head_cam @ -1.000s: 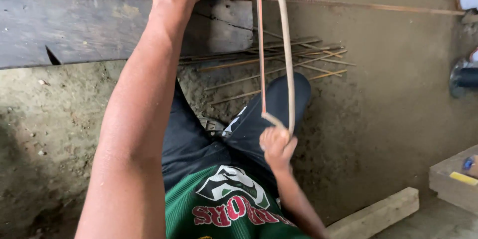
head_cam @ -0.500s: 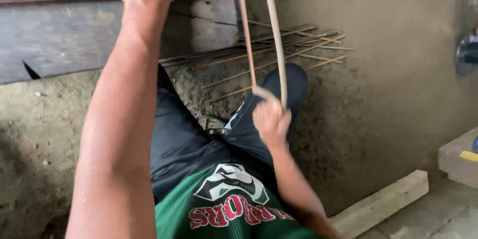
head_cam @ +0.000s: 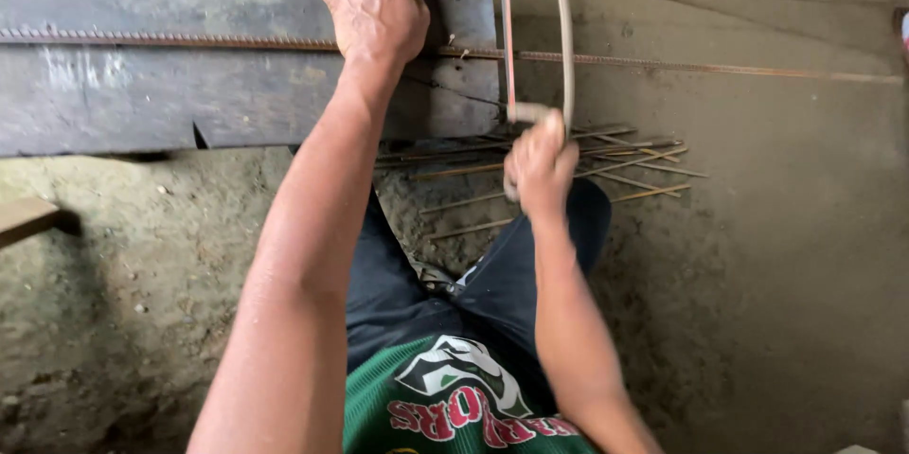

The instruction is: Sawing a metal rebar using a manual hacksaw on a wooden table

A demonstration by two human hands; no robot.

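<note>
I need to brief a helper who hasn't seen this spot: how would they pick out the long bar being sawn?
Find the dark wooden plank; the rusty ribbed bar lies along it under the left hand and juts out rightward past the hacksaw. Unlike the short rods on the ground, it is raised and long.

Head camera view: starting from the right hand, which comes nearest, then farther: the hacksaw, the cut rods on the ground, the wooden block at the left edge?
1. Hacksaw: gripped by the right hand.
2. Cut rods: on the ground just beyond it.
3. Wooden block: far left edge.
</note>
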